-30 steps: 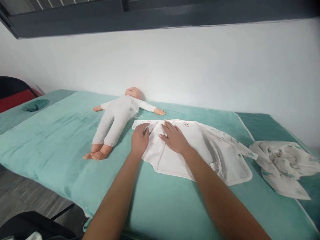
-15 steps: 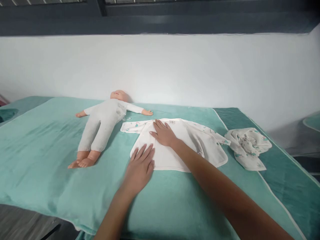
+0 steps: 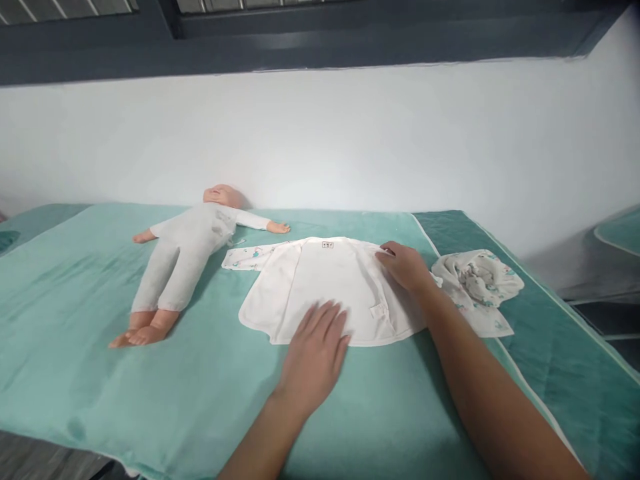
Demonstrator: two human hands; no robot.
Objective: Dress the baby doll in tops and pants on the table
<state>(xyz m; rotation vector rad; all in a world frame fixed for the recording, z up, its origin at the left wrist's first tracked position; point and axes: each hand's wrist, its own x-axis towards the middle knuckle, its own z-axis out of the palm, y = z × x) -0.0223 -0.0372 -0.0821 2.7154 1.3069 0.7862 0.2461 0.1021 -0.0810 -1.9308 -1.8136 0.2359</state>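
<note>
Teal sheeting (image 3: 150,400) bears the baby top (image 3: 320,283), its hem pinned flat by the open left hand (image 3: 315,353) while the right hand (image 3: 406,267) pinches its side flap taut.

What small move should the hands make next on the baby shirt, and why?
Probably draw the right hand outward to spread the right side of the baby shirt, with the left hand pinning the hem it lies flat on. The printed sleeve is laid out toward the doll; no opposite sleeve shows, and fabric by the right hand looks creased.
</note>
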